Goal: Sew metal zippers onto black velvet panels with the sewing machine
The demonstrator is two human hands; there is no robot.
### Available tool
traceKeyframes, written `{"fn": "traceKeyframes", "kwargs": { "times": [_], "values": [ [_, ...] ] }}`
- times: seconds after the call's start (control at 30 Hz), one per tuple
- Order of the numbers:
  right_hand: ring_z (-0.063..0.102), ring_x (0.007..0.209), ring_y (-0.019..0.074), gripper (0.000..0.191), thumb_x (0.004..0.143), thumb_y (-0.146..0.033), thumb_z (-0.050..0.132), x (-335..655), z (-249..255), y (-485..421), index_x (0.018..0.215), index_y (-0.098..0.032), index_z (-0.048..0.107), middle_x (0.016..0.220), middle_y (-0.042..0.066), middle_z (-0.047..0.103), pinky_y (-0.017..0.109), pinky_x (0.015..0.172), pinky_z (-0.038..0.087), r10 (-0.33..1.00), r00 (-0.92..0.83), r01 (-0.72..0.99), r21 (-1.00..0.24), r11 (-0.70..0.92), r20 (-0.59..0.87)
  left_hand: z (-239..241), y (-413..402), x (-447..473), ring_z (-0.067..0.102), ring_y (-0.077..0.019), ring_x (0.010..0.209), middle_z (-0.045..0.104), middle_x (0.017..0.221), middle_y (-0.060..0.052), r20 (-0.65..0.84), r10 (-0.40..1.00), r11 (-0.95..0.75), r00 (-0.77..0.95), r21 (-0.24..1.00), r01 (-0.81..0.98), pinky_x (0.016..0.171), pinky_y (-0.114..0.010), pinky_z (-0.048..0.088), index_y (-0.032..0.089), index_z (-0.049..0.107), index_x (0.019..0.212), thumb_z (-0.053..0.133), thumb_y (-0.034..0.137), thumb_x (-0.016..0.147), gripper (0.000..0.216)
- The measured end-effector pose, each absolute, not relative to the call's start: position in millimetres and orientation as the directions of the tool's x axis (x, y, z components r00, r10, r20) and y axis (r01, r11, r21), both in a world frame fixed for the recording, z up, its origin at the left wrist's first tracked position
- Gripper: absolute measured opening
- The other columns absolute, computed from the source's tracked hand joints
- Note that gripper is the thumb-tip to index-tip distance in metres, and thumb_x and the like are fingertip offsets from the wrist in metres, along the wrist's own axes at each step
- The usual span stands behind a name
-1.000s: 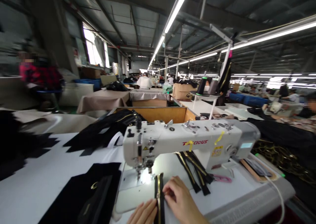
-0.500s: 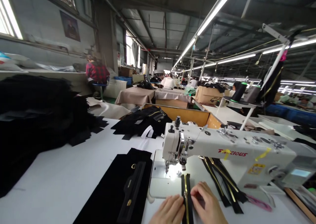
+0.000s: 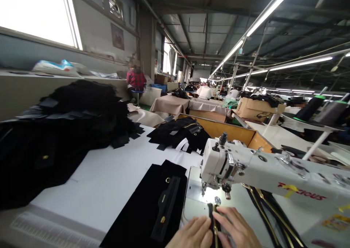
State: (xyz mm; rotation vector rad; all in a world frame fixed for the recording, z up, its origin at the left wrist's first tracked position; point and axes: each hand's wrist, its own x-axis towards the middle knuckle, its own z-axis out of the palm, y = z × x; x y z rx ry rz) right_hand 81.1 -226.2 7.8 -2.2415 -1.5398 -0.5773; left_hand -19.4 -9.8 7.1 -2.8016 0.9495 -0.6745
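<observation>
Head view: the left hand [image 3: 193,233] lay flat, fingers stretched and together, pressing on the left edge of a black zipper strip [image 3: 213,222] with gold teeth; it grasped nothing. The right hand [image 3: 237,230] lay palm down just beside it, fingers extended over the strip's right edge, also pressing rather than gripping. The strip ran lengthwise between the two hands on the white bed of the sewing machine [image 3: 262,171], its far end just short of the presser foot [image 3: 216,200], under the machine's lamp glow. Whether the foot touched the strip could not be told.

Left of the machine bed a black fabric panel [image 3: 144,211] with small gold fittings lay flat on the white table [image 3: 109,178]. Behind the machine arm several more zipper strips [image 3: 270,215] lay in a loose bundle, well apart from the hands. A big heap of black cloth [image 3: 62,131] covered the table's left side, and a smaller black pile [image 3: 180,133] sat beyond the machine head near a wooden bin [image 3: 232,131]. Thread cones [image 3: 311,107] stood on a stand at the right. Far off, a person in a red plaid top [image 3: 136,79] sat on a stool.
</observation>
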Motion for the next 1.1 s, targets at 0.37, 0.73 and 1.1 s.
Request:
{"fn": "traceKeyframes", "kwargs": {
  "times": [0.37, 0.73, 1.1],
  "values": [
    [0.063, 0.098, 0.0257, 0.049, 0.077, -0.005, 0.046, 88.7, 10.0, -185.8, 0.123, -0.019, 0.058, 0.113, 0.011, 0.061, 0.037, 0.081, 0.060, 0.801, 0.286, 0.956, -0.096, -0.278, 0.525, 25.3, 33.4, -9.1, 0.050, -0.0410, 0.124, 0.052, 0.131, -0.026, 0.045, -0.175, -0.981, 0.984, -0.097, -0.170, 0.099, -0.047, 0.052, 0.000, 0.056, 0.128, 0.064, 0.006, 0.067, 0.062],
    [0.062, 0.097, 0.0262, 0.039, 0.089, -0.014, 0.051, 91.0, -9.8, -188.3, 0.128, -0.018, 0.054, 0.112, 0.012, 0.060, 0.035, 0.080, 0.058, 0.818, 0.303, 0.951, -0.104, -0.290, 0.489, 32.4, 15.1, -1.1, 0.063, -0.0123, 0.072, 0.056, 0.097, -0.002, 0.182, -0.073, -0.707, 0.981, 0.684, -0.180, 0.066, -0.014, 0.055, 0.019, 0.060, 0.110, 0.052, -0.008, 0.068, 0.050],
    [0.062, 0.098, 0.0251, 0.056, 0.072, -0.006, 0.054, 92.8, -13.9, -192.9, 0.127, -0.018, 0.055, 0.113, 0.010, 0.062, 0.033, 0.086, 0.057, 0.803, 0.325, 0.945, -0.129, -0.302, 0.499, 5.0, 39.1, 7.0, 0.047, -0.0268, 0.132, 0.046, 0.145, -0.011, 0.357, -0.498, -0.836, 0.790, 0.045, -0.547, 0.109, -0.042, 0.044, 0.011, 0.039, 0.144, 0.050, 0.006, 0.075, 0.070]
  ]
}}
